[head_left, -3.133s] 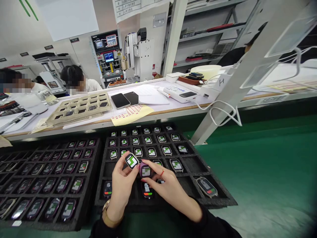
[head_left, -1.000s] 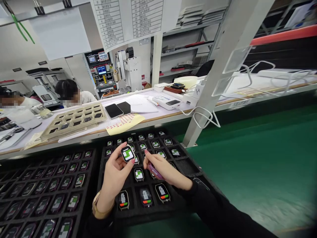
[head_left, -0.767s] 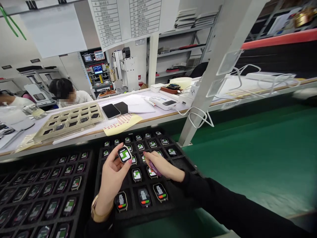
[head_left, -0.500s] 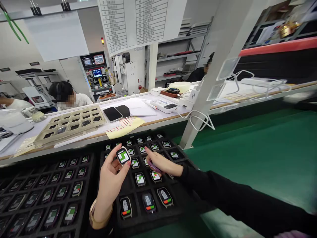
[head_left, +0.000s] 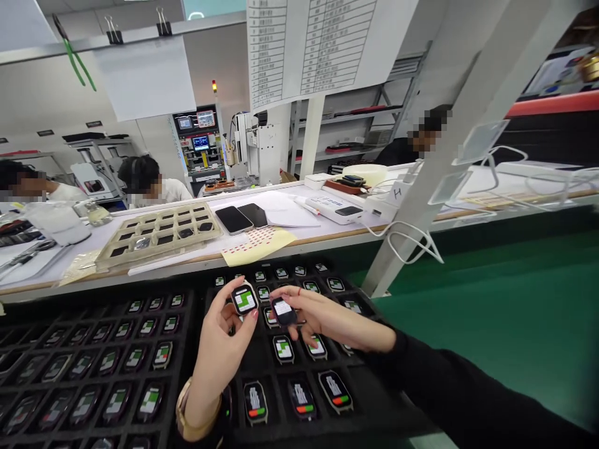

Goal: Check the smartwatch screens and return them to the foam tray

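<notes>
My left hand (head_left: 224, 333) pinches a smartwatch (head_left: 244, 299) without straps between thumb and fingers, its green-and-white screen facing me. Close beside it, my right hand (head_left: 322, 318) grips a dark purple-edged smartwatch (head_left: 283, 310) whose lit screen shows a white block over black. Both are held above a black foam tray (head_left: 276, 399) with several smartwatches in its pockets. Some of these show green-and-white screens, while those in the front row (head_left: 336, 391) show white text with red and green bars. My right hand and forearm cover part of the tray.
A second black tray of watches (head_left: 116, 402) lies to the left. On the bench behind stand a beige compartment tray (head_left: 161, 234), two phones (head_left: 234, 219) and a white box-like device (head_left: 334, 210). A slanted white post (head_left: 412, 187) rises at right. Other people sit beyond the bench.
My right hand has turned the purple-edged watch so its screen now faces me, and brought it beside the left one. My left hand still holds its watch. The camera view has shifted left.
</notes>
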Available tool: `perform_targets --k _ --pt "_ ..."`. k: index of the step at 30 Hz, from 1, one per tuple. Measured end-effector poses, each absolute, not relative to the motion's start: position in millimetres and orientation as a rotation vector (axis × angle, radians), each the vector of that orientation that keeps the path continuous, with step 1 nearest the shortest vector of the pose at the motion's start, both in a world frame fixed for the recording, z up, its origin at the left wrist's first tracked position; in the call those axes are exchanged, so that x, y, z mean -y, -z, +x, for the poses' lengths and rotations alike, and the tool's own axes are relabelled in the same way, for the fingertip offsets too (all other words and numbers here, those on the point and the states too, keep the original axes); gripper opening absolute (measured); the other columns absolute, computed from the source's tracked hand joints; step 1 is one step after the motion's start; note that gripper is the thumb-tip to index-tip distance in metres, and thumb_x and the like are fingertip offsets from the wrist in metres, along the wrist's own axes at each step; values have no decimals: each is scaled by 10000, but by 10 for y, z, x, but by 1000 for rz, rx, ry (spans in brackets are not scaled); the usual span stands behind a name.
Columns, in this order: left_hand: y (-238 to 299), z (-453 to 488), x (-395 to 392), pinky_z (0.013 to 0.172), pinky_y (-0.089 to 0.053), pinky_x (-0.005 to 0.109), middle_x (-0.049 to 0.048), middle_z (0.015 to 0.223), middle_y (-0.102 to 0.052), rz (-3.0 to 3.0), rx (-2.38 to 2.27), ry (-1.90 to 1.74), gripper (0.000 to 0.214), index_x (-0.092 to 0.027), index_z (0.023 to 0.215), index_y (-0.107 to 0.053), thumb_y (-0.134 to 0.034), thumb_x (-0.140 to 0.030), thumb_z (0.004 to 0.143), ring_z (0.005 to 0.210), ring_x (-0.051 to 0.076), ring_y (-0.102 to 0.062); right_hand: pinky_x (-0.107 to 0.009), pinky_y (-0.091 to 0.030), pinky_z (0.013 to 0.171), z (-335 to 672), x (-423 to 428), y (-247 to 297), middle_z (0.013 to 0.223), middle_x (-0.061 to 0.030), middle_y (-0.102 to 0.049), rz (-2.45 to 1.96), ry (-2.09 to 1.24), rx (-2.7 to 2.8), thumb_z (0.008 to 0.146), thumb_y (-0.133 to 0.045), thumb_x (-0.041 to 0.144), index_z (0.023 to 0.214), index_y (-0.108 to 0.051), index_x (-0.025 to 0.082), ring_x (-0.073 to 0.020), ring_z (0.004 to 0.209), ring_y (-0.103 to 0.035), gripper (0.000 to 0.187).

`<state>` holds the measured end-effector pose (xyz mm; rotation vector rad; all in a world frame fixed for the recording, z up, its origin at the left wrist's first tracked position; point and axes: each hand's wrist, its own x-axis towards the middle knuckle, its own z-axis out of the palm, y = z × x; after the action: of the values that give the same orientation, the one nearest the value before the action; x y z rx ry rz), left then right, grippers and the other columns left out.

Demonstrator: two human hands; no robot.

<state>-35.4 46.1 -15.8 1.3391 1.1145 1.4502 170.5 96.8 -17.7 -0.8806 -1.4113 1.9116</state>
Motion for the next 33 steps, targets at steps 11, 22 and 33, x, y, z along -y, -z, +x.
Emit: perform_targets --k 11,22,33 --pt "120 -119 -250 878 -535 263 89 1351 -624 1345 -1060 -1368 494 -254 1367 -529 -675 -341 903 1098 196 -656 -168 -462 390 1743 -715 117 793 -47 -633 -660 -1657 1470 859 -742 535 1214 -534 122 -136 507 -587 583" --pt "19 122 -286 621 -473 210 2 768 -629 1426 -1175 -1320 487 -238 1335 -590 -576 -518 937 710 122 -594 -195 -575 472 1983 -636 220 971 -82 -618 -517 -1618 1388 847 -816 432 1281 -486 156 -203 785 -648 612" --pt "-27 317 -327 815 -545 282 82 1132 -711 1263 -1009 -1479 501 -242 1296 -625 -734 -399 834 885 180 -663 -168 -560 460 2034 -719 8 983 -90 -626 -436 -1505 1355 916 -758 423 1274 -532 137 -175 737 -638 511"
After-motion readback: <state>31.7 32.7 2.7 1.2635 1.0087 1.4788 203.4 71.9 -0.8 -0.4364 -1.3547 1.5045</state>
